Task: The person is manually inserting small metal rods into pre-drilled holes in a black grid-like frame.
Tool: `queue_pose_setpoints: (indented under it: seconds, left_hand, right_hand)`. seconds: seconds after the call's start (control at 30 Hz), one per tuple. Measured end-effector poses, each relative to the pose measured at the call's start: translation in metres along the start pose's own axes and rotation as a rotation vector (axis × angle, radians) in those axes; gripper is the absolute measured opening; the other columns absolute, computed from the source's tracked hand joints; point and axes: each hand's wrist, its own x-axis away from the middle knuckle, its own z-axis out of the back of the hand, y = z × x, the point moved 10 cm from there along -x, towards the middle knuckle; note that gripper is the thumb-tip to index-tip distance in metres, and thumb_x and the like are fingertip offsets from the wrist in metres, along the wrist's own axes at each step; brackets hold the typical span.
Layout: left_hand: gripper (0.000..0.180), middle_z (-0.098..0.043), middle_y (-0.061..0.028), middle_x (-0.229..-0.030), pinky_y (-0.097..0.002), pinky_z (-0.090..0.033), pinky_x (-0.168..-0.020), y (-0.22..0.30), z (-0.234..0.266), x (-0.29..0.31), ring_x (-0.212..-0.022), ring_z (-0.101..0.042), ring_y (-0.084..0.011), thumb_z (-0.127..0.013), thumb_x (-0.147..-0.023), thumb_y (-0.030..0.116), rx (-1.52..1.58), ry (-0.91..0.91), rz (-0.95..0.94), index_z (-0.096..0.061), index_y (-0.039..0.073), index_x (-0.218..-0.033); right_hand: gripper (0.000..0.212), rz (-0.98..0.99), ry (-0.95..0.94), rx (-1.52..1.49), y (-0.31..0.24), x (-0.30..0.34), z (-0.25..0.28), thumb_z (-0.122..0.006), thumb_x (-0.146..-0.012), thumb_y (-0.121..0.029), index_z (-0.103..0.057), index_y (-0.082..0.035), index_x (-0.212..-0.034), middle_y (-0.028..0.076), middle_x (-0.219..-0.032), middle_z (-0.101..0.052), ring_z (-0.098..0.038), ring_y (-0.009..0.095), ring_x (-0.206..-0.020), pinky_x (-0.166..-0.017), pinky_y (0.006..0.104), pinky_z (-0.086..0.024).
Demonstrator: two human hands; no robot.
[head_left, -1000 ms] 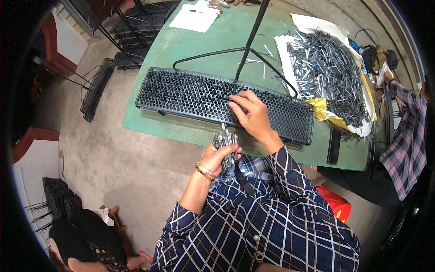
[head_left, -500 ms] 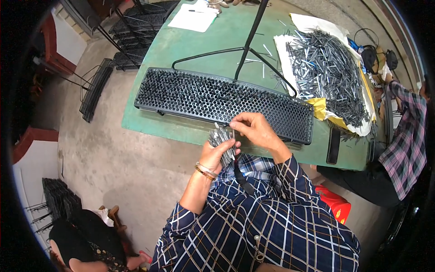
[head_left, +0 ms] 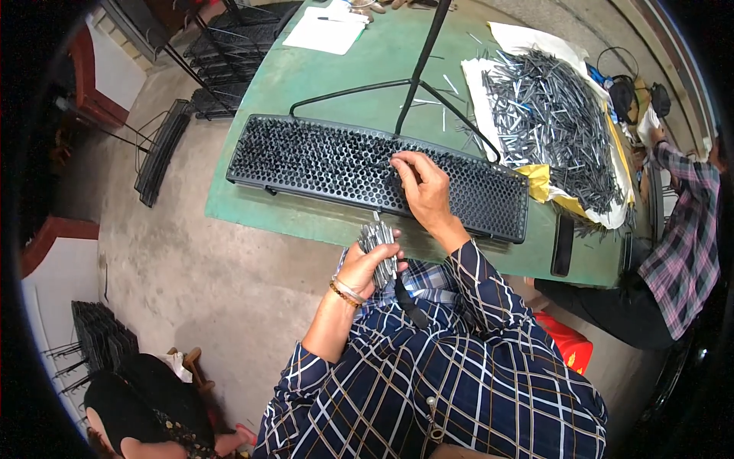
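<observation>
My left hand (head_left: 367, 264) is wrapped around an upright bundle of thin silvery-grey strips (head_left: 376, 239), just off the table's front edge. A long black rack panel (head_left: 321, 172), perforated with rows of round holes, lies across the table. Dark pieces stick up from many holes on its left and middle; the right part shows mostly bare holes. Over the panel's middle, my right hand (head_left: 426, 187) has thumb and fingertips pinched together at the holes. Whatever sits in that pinch is hidden.
On the right, a large heap of grey strips (head_left: 547, 122) lies on a white and yellow sack. A black bent-rod frame (head_left: 417, 76) rises behind the panel. A phone (head_left: 563, 245) lies at the table's right. Other people sit at right and lower left.
My right hand has moved from the bundle up and forward onto the panel. My left hand keeps its hold on the bundle, nearly in place.
</observation>
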Motion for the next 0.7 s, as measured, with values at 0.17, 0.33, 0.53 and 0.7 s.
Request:
queue_pose_setpoints:
  seconds: [0.17,0.33,0.53,0.7]
  left_hand:
    - [0.031,-0.061,-0.0059,-0.083,-0.0315,-0.058,-0.065,0.003,-0.004,0.004,-0.074,-0.061,-0.0151,-0.065,-0.08,0.002,-0.05,-0.017,0.0,-0.057,-0.001,-0.11]
    - [0.032,-0.061,-0.0054,-0.08,-0.0296,-0.057,-0.064,0.004,-0.009,0.004,-0.071,-0.061,-0.0142,-0.065,-0.081,0.002,-0.083,-0.049,0.018,-0.057,-0.002,-0.111]
    - [0.034,-0.061,-0.0058,-0.08,-0.0278,-0.055,-0.062,0.007,-0.01,0.004,-0.07,-0.061,-0.014,-0.065,-0.081,0.003,-0.13,-0.08,0.0,-0.057,-0.001,-0.114]
    - [0.037,-0.061,-0.0058,-0.081,-0.0284,-0.055,-0.063,0.009,-0.012,0.004,-0.07,-0.061,-0.014,-0.065,-0.081,0.004,-0.158,-0.092,-0.004,-0.055,-0.001,-0.116]
  right_hand:
    - [0.01,0.016,0.01,0.012,-0.002,0.001,-0.002,-0.062,-0.085,-0.005,-0.064,0.0,-0.093,0.008,-0.084,-0.065,-0.06,0.015,-0.063,-0.056,0.0262,-0.047]
    - [0.011,0.207,-0.066,0.089,-0.015,0.007,-0.01,-0.065,-0.08,-0.005,-0.065,-0.002,-0.09,0.009,-0.087,-0.063,-0.062,0.023,-0.074,-0.062,0.0311,-0.049]
    - [0.01,0.32,-0.106,0.31,-0.035,0.004,-0.01,-0.07,-0.075,-0.008,-0.064,-0.004,-0.083,0.006,-0.084,-0.06,-0.059,0.023,-0.071,-0.063,0.0336,-0.047]
    - [0.009,0.331,-0.164,0.307,-0.04,0.002,-0.014,-0.07,-0.075,-0.007,-0.064,-0.005,-0.081,0.006,-0.084,-0.06,-0.059,0.024,-0.07,-0.062,0.0342,-0.046]
